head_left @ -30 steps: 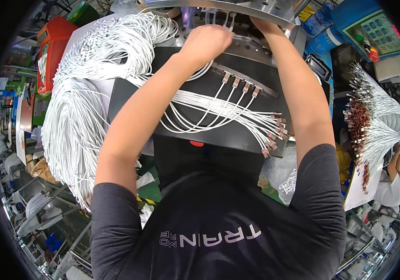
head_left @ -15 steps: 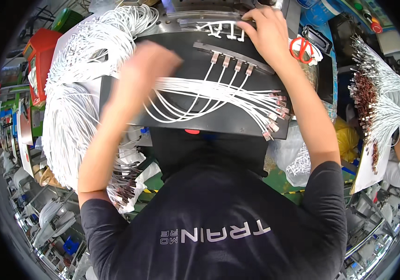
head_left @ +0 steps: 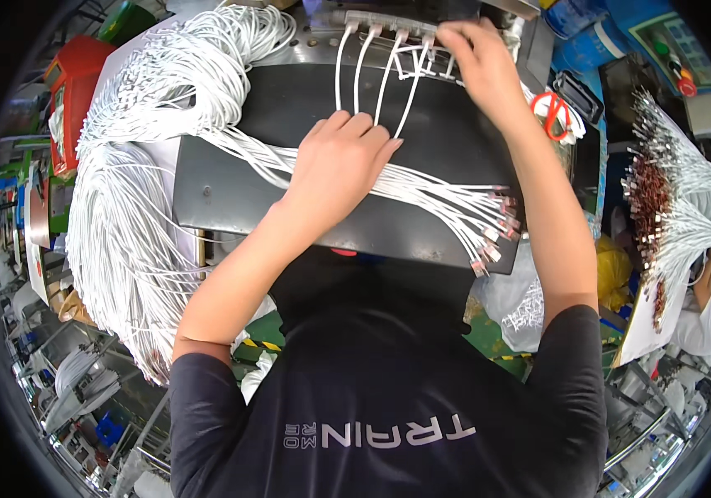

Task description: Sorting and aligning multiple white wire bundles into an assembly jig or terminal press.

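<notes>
A narrow bar (head_left: 389,22) holds several clear plug connectors side by side, each with a white cable (head_left: 360,75) running down toward me. My left hand (head_left: 339,158) is closed around these cables, above a loose bundle of white cables (head_left: 434,195) lying across the black board (head_left: 239,195). Clear plugs (head_left: 496,228) end that bundle at the right. At the bar's right end, my right hand (head_left: 484,70) has its fingers bent round it; the fingertips are partly hidden. White plastic sprue pieces (head_left: 426,62) lie just below the bar, beside my right hand.
A large heap of white cables (head_left: 136,216) fills the left side. Red-handled scissors (head_left: 551,114) lie right of my right forearm. A metal plate (head_left: 306,37) borders the board's far side. At far right, another cable pile (head_left: 691,166) lies near another person's arm (head_left: 708,282).
The connector bar has moved from the board to the far metal plate, its cables now stretched toward me. My left hand has moved right and down onto the cables.
</notes>
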`<action>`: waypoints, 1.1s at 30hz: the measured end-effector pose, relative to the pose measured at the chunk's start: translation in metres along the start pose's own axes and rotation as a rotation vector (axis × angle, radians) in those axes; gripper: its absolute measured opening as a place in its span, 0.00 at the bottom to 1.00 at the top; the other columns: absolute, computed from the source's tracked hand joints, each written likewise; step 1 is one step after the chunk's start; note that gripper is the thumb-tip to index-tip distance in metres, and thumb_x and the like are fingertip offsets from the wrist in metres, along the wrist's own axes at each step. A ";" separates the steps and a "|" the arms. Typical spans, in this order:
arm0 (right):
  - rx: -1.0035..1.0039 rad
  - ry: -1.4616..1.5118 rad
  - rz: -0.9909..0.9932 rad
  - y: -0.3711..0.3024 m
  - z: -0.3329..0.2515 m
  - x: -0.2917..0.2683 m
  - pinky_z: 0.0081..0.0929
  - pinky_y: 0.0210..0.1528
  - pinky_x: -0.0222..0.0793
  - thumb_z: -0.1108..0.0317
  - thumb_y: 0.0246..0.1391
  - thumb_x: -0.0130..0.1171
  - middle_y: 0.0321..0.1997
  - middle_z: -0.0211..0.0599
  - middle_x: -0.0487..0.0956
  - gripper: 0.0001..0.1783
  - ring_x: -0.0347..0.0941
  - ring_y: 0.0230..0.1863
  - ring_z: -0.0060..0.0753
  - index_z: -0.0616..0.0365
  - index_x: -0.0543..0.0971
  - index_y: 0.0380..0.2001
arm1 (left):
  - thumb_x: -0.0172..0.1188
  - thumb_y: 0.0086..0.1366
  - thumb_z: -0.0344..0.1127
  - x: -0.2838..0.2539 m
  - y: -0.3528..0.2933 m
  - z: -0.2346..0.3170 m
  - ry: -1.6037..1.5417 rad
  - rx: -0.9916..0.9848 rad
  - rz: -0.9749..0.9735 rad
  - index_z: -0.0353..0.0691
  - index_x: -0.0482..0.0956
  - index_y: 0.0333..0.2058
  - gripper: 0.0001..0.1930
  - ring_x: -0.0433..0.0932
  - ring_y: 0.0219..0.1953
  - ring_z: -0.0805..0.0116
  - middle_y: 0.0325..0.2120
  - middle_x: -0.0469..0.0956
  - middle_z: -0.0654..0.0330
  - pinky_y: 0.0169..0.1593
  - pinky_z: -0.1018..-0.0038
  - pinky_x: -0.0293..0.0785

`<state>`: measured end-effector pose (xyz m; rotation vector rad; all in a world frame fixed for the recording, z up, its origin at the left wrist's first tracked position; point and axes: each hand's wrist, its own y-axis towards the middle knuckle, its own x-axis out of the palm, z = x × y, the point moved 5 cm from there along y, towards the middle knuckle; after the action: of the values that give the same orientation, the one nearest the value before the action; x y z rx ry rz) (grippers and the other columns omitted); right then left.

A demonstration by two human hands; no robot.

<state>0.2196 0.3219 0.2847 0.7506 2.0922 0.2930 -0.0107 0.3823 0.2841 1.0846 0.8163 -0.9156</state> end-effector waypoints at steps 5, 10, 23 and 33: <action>-0.099 -0.234 0.366 0.096 0.077 0.027 0.44 0.47 0.75 0.55 0.64 0.60 0.42 0.49 0.84 0.19 0.81 0.44 0.46 0.63 0.82 0.40 | 0.65 0.62 0.42 0.007 0.084 -0.028 0.055 0.083 0.171 0.41 0.82 0.25 0.12 0.80 0.32 0.57 0.24 0.79 0.58 0.38 0.62 0.78; 0.325 -0.609 0.221 0.122 0.044 0.007 0.41 0.46 0.76 0.60 0.63 0.60 0.36 0.45 0.85 0.14 0.81 0.40 0.43 0.60 0.84 0.33 | 0.59 0.64 0.50 0.002 0.136 -0.056 0.013 -0.101 -0.037 0.41 0.84 0.25 0.19 0.84 0.35 0.52 0.26 0.83 0.54 0.42 0.56 0.79; -0.166 -0.379 0.023 0.052 -0.034 0.029 0.48 0.65 0.64 0.52 0.67 0.52 0.59 0.56 0.77 0.26 0.71 0.63 0.56 0.62 0.76 0.58 | 0.54 0.66 0.35 0.006 0.134 -0.092 -0.006 -0.346 -0.126 0.32 0.75 0.54 0.20 0.78 0.52 0.43 0.51 0.78 0.39 0.57 0.52 0.72; -0.008 -0.463 -0.168 0.054 -0.036 0.026 0.48 0.76 0.50 0.45 0.67 0.52 0.72 0.54 0.67 0.37 0.59 0.75 0.51 0.59 0.68 0.69 | 0.58 0.62 0.36 0.024 0.150 -0.093 0.347 -0.085 0.191 0.35 0.73 0.60 0.27 0.75 0.58 0.46 0.55 0.76 0.41 0.63 0.53 0.70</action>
<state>0.2009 0.3828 0.3139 0.5683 1.6977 0.0276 0.1255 0.4963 0.2921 1.2415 1.0057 -0.5341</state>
